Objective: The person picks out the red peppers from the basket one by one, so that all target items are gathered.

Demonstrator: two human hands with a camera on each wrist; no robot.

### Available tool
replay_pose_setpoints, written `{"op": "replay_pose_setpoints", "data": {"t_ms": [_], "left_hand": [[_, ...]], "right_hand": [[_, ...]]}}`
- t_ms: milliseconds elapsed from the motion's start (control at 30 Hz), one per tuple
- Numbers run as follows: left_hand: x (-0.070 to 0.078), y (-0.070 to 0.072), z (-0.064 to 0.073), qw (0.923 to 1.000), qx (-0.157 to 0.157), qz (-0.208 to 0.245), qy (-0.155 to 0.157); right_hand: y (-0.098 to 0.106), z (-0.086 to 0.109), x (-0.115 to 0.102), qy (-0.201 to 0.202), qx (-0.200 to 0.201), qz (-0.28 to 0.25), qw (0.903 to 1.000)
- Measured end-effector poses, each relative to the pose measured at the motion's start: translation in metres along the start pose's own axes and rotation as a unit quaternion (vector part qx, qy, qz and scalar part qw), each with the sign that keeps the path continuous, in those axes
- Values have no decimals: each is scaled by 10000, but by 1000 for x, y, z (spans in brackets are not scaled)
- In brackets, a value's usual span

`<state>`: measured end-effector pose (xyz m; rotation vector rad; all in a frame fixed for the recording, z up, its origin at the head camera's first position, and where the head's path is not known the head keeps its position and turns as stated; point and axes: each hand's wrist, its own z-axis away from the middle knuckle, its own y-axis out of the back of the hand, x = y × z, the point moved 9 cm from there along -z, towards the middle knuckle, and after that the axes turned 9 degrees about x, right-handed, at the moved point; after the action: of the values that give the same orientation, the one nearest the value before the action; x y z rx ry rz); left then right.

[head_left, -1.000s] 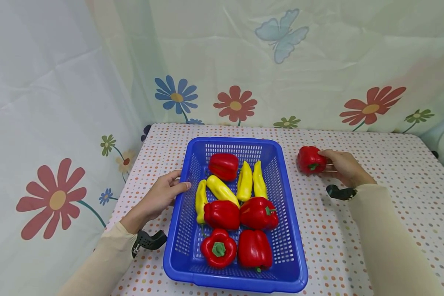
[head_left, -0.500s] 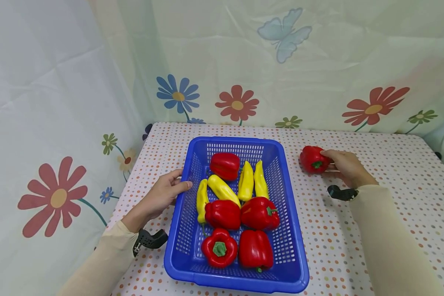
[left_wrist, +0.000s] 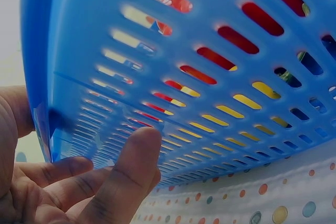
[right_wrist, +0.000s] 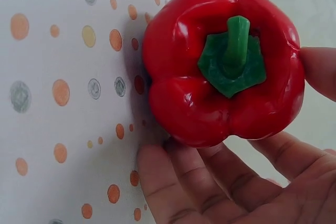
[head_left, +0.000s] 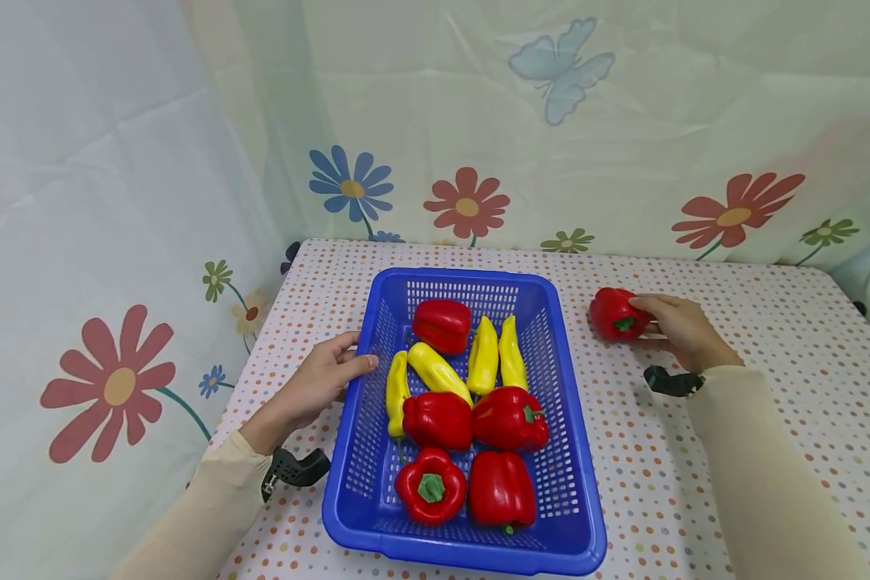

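My left hand (head_left: 315, 383) holds the left side of a blue plastic basket (head_left: 464, 556), its thumb over the rim. The left wrist view shows the fingers (left_wrist: 131, 166) against the outside of the slotted wall. Inside the basket lie several red bell peppers (head_left: 442, 326) and several long yellow peppers (head_left: 483, 354). To the basket's right, my right hand (head_left: 685, 330) grips another red bell pepper (head_left: 611, 312) beside the dotted tabletop. Its green stem (right_wrist: 233, 59) faces the right wrist camera. The thumb (right_wrist: 321, 72) and the fingers (right_wrist: 210, 187) are on different sides of the pepper.
A white table (head_left: 768, 322) with a coloured dot pattern carries the basket. Behind it hangs a pale curtain (head_left: 435, 97) printed with flowers and a butterfly, and another white sheet (head_left: 116, 225) hangs at the left. The loose pepper stands apart from the basket.
Both hands keep their holds on the basket and the bell pepper. Only the head view has shifted slightly.
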<state>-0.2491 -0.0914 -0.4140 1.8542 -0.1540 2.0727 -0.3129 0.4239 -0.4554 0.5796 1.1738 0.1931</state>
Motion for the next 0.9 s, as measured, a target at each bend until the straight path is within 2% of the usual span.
{"op": "replay_pose_setpoints", "data": {"t_ms": [33, 167, 333, 433, 500, 667, 900], "left_hand": [[0, 0, 0, 10000, 0, 0, -4], [-1, 1, 0, 10000, 5, -5, -13], [-2, 1, 1, 10000, 3, -7, 1], [-1, 1, 0, 10000, -6, -16, -17], [-1, 1, 0, 10000, -14, -17, -31], [0, 2, 0, 10000, 7, -15, -33], [0, 1, -1, 10000, -53, -17, -52]], "right_hand": [[0, -2, 2, -15, 85, 12, 10000], [-1, -3, 0, 131, -21, 63, 9999], [-3, 13, -18, 149, 1, 185, 9997], [-3, 23, -33, 237, 74, 219, 9995], [-3, 30, -46, 419, -19, 146, 9990], [-3, 42, -78, 798, 55, 189, 9966], [-11, 64, -129, 1351, 321, 346, 9897]]}}
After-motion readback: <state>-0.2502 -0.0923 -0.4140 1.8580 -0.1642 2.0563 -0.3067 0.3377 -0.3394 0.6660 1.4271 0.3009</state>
